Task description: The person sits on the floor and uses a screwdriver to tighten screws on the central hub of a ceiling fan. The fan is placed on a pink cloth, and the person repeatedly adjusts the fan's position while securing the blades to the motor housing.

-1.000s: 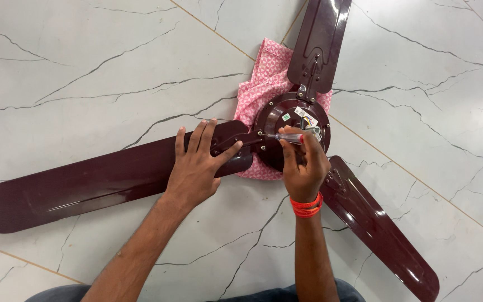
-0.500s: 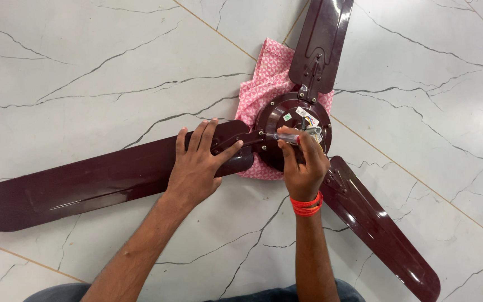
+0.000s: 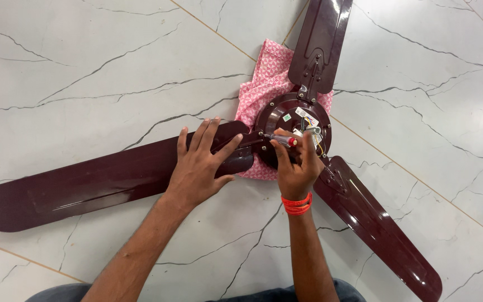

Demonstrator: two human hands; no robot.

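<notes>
On the pale marble floor lies a dark maroon ceiling fan, its three blades spread flat and its round motor hub resting on a pink patterned cloth. The left hand lies open and flat, fingers spread, pressing on the inner end of the long left blade just beside the hub. The right hand, with an orange band at the wrist, is closed around a small screwdriver with a red-tipped handle; its shaft points left toward the bracket where that blade joins the hub. A small bundle of coloured wires shows at the hub's centre, just above the right hand's fingers. A second blade runs up out of view and a third blade runs toward the lower right.

The fan looks heavy at the hub and light at the blades. The blades seem to be thin, stiff sheet metal with a glossy, likely slippery finish, and would probably bend if lifted by their tips. The safest hold appears to be near the hub or at the blade brackets, where the metal is thickest. The cloth is soft and likely keeps the hub from sliding or scratching the floor. The wires look delicate and are best left untouched.
</notes>
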